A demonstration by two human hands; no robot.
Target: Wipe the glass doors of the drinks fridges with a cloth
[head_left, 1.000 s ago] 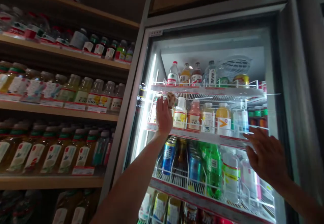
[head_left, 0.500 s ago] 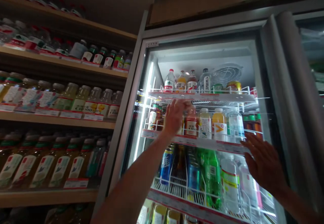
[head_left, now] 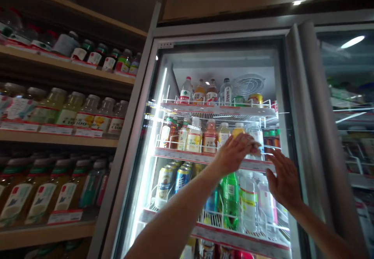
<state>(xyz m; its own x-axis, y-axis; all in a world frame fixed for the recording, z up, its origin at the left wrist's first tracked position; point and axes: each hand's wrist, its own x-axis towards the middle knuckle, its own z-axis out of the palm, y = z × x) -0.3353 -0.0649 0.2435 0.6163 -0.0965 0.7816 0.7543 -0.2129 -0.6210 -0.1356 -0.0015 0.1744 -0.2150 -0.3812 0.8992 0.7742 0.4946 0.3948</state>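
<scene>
My left hand [head_left: 236, 151] reaches up across the glass front of a lit drinks fridge [head_left: 159, 95], level with its second shelf [head_left: 187, 156]. Its fingers are pressed together over a small light wad, a cloth [head_left: 256, 144], that peeks out at the fingertips against the glass. My right hand [head_left: 283, 181] is just below and to the right, open, fingers spread and flat on the glass near the fridge's right frame [head_left: 292, 134]. Behind the hands stand juice bottles [head_left: 209, 137] and, lower down, green bottles [head_left: 230, 196] and cans [head_left: 165, 181].
Wooden shelves [head_left: 58, 140] packed with bottled drinks fill the wall to the left. A second glass-door fridge [head_left: 347, 134] stands to the right. A fan grille [head_left: 248, 85] sits at the top back of the lit fridge.
My left hand has swept from the left end of the second shelf rightwards across the glass to beside my right hand. The camera view has shifted right.
</scene>
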